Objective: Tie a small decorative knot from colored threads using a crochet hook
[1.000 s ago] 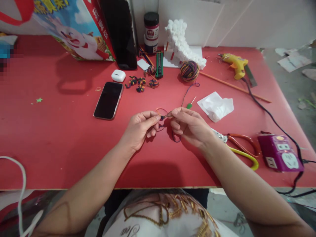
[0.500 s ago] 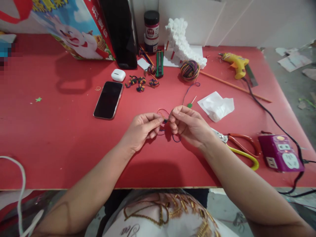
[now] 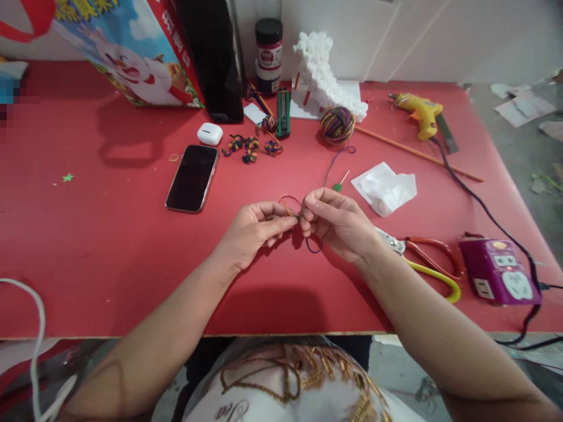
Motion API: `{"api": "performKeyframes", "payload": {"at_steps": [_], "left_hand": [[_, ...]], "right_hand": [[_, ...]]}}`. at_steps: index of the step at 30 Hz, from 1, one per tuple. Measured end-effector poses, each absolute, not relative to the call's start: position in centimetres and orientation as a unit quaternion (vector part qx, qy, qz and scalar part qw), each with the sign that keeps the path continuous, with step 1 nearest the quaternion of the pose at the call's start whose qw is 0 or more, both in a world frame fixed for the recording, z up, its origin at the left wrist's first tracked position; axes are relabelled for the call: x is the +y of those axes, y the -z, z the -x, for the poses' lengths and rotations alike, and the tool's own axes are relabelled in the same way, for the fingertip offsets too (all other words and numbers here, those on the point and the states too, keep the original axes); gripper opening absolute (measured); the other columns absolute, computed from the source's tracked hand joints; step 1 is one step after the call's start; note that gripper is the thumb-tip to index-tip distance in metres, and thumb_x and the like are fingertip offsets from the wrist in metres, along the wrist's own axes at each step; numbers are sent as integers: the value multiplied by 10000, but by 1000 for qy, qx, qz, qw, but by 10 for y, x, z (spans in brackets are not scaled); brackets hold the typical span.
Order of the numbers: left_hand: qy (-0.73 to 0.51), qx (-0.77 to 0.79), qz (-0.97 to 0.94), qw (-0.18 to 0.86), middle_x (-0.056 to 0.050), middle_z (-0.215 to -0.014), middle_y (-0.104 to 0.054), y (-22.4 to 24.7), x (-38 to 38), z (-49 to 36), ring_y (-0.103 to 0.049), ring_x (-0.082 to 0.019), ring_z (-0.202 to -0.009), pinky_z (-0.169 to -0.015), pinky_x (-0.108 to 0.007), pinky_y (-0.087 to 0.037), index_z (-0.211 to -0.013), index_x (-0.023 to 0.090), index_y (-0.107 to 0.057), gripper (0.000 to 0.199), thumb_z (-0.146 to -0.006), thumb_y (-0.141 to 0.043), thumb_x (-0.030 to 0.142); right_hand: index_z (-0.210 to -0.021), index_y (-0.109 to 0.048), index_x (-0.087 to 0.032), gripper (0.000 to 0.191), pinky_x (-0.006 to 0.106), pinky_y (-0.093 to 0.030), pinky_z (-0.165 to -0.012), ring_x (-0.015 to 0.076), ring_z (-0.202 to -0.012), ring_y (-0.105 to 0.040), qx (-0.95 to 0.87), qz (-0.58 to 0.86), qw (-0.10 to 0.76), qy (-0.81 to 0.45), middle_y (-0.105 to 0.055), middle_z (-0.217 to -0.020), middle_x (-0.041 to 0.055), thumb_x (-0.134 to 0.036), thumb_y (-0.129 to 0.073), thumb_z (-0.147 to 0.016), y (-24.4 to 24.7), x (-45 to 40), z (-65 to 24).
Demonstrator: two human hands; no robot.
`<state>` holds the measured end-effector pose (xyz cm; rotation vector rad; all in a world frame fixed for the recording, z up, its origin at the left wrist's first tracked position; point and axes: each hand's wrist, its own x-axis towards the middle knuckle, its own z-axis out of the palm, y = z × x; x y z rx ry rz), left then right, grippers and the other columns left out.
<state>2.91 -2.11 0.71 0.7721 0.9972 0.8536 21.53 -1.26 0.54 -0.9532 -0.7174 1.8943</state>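
Observation:
Both hands meet low over the red table, fingertips almost touching. My left hand (image 3: pixel 259 230) pinches a small piece of multicoloured yarn work between thumb and forefinger; the thumb covers most of it. In a closed pinch, my right hand (image 3: pixel 336 220) holds the yarn (image 3: pixel 314 251) right beside it. A dark loop hangs below the right fingers, and an orange strand arcs above the left fingertips. From the right hand the strand runs back toward a multicoloured yarn ball (image 3: pixel 337 125). Just beyond that hand lies a green-handled crochet hook (image 3: pixel 338 187).
A phone (image 3: pixel 192 178), white earbud case (image 3: pixel 210 134) and small yarn pieces (image 3: pixel 250 143) lie left of centre. Pliers (image 3: pixel 433 264) and a purple power socket (image 3: pixel 499 272) sit near my right forearm. Farther back are crumpled white paper (image 3: pixel 386 189), a yellow glue gun (image 3: pixel 420 114) and a green cutter (image 3: pixel 284 114).
My left thumb has slid right, toward the right fingertips, and now covers the dark yarn bit that showed before. The right hand is nearly still.

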Motion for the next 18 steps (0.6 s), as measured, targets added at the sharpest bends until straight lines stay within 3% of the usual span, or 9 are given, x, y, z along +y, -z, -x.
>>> {"api": "performKeyframes", "payload": {"at_steps": [4,8,11,13,15,18], "left_hand": [[-386,463,-332,726,7,-615,-681,-9,-21,-30,-448,-19,-453,-443,-153,-341,-735,130,-764,176,-723,-908,229],[-352,466,-316,747,-9,-645,-712,-11,-22,-30,-639,-96,-552,-510,-182,-495,-705,141,-731,216,-653,-932,201],[-346,466,-325,747,-19,-654,-718,-12,-22,-29,-678,-115,-599,-550,-193,-546,-701,135,-737,217,-639,-936,197],[-353,468,-324,743,-15,-628,-707,-13,-22,-29,-620,-80,-536,-511,-168,-509,-690,131,-735,215,-642,-935,193],[-364,464,-313,745,-1,-586,-682,-13,-20,-28,-496,-29,-430,-422,-133,-394,-683,126,-731,218,-656,-934,201],[-400,446,-281,749,32,-509,-609,-13,-16,-26,-407,-12,-356,-356,-130,-275,-673,128,-721,241,-671,-941,228]], "right_hand": [[-768,-693,-173,374,201,-575,-504,101,-530,-659,-288,384,433,-763,-679,-631,-36,-394,-993,-732,-6,-13,-215],[-776,-690,-176,373,192,-521,-449,98,-502,-636,-301,389,444,-749,-663,-606,-46,-388,-993,-725,-5,-14,-214],[-789,-690,-177,371,186,-480,-414,100,-476,-625,-312,396,450,-737,-646,-579,-53,-381,-993,-724,-4,-15,-214],[-787,-674,-182,380,194,-486,-411,105,-480,-625,-324,397,448,-733,-653,-582,-50,-393,-986,-735,-4,-15,-214],[-825,-674,-188,392,214,-533,-445,119,-522,-653,-343,392,442,-730,-690,-626,-33,-426,-976,-750,-6,-16,-214],[-994,-694,-207,455,257,-600,-497,136,-614,-702,-365,402,451,-708,-766,-844,1,-466,-973,-745,-7,-17,-214]]}}
